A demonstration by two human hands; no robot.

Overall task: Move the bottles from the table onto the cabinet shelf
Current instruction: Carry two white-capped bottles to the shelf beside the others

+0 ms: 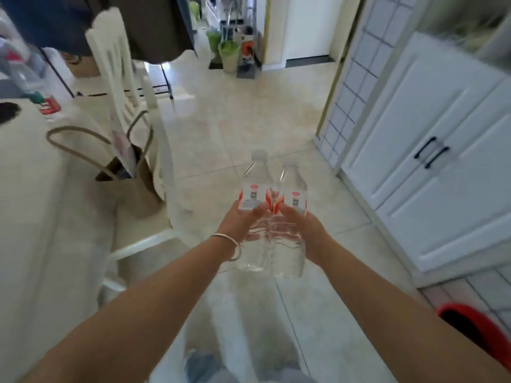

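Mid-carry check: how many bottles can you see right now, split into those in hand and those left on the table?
Bottles in hand: 2, one in the left hand (left bottle), one in the right hand (right bottle)
Bottles on the table: 1 (table bottle), blurred
Total: 3

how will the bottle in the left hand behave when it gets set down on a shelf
The left bottle looks full of clear water, so probably heavy for its size. Its thin ribbed plastic may flex under the fingers. Tall and narrow, it could tip if set down crooked.

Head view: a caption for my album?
Both hands carry two clear plastic water bottles above beige tiled floor.
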